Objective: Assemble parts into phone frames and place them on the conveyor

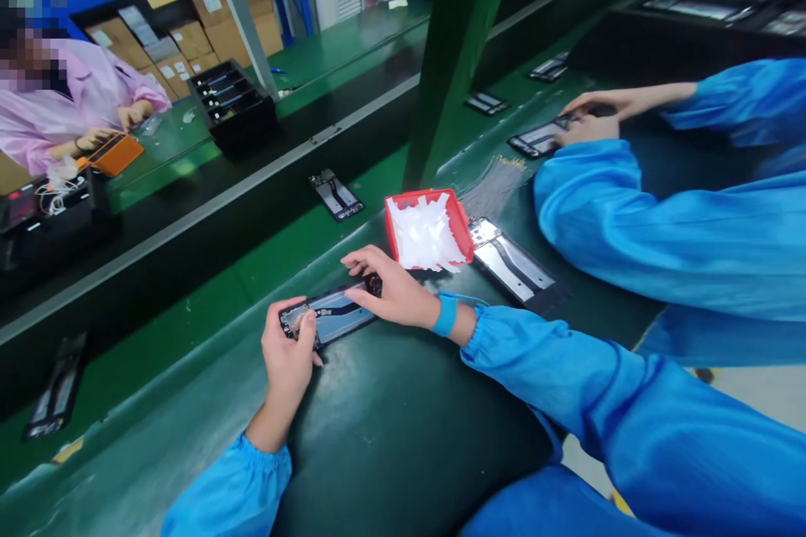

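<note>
My left hand (289, 348) grips the left end of a smartphone chassis (343, 312), its thumb on the inner face. The chassis has a black frame, a silvery inside and a dark flex cable along it, and is tilted above the green mat. Over its right end is my right hand (400, 289), fingers apart and stretched out, the thumb across the chassis. That end is partly hidden by the hand. Just beyond my right hand stands a red tray (467, 245) heaped with white strips (425, 231). Another phone chassis (513, 264) lies right of the tray.
A co-worker's hands (588, 126) work on a phone chassis at the right. More chassis lie along the green belt (243, 268), one (336, 195) beyond the tray and one (56, 390) far left. A green post (463, 59) rises behind the tray. People in pink sit across the line.
</note>
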`<state>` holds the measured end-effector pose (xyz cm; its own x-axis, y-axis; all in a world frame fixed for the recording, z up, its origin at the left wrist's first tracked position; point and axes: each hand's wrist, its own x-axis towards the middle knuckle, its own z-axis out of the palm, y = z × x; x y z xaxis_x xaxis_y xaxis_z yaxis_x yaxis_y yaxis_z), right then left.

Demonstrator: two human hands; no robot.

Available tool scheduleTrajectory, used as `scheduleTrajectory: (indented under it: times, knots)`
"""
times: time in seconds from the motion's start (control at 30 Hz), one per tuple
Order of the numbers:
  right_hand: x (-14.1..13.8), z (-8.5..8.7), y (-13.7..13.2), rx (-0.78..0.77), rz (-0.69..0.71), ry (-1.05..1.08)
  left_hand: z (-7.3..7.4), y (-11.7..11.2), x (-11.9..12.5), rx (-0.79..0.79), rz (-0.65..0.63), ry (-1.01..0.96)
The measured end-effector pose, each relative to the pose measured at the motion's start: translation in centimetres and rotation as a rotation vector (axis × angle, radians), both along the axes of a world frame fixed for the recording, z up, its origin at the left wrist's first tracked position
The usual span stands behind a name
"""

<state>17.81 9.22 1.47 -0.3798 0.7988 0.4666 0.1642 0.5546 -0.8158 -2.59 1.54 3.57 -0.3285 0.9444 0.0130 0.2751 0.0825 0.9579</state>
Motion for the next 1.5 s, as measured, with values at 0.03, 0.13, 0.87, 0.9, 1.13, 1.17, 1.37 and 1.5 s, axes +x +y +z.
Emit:
scheduleTrajectory:
  times: [0.03, 0.13, 0.87, 0.9, 1.13, 1.17, 1.37, 1.5]
  knots:
    - [0.2, -0.1, 0.6, -0.014, 0.018, 0.005, 0.0, 0.1, 0.0, -0.016, -0.021, -0.013]
    - [0.4, -0.1, 1.6, -0.015, 0.048, 0.001, 0.0, 0.2, 0.3, -0.033, -0.064, -0.025]
    - [-0.8, 0.0, -4.1, -0.63, 0.271, 0.076, -1.8, -0.7, 0.7, -0.013, -0.261, -0.25]
    - [-0.8, 0.1, -4.1, -0.617, 0.24, 0.109, -1.9, -1.0, 0.9, -0.022, -0.277, -0.239]
    - [-0.8, 1.0, -4.5, -0.489, 0.173, 0.082, -1.4, -2.0, 2.4, -0.004, -0.363, -0.205]
    - [-0.8, 1.0, -4.7, -0.466, 0.142, 0.068, -1.3, -2.1, 2.5, 0.001, -0.355, -0.187]
    - [-0.9, 0.9, -5.0, -0.419, 0.122, 0.033, -1.2, -2.2, 2.7, 0.026, -0.305, -0.14]
    - [-0.7, 1.0, -4.2, -0.44, 0.325, 0.119, -1.4, -2.0, 2.4, 0.025, -0.212, -0.201]
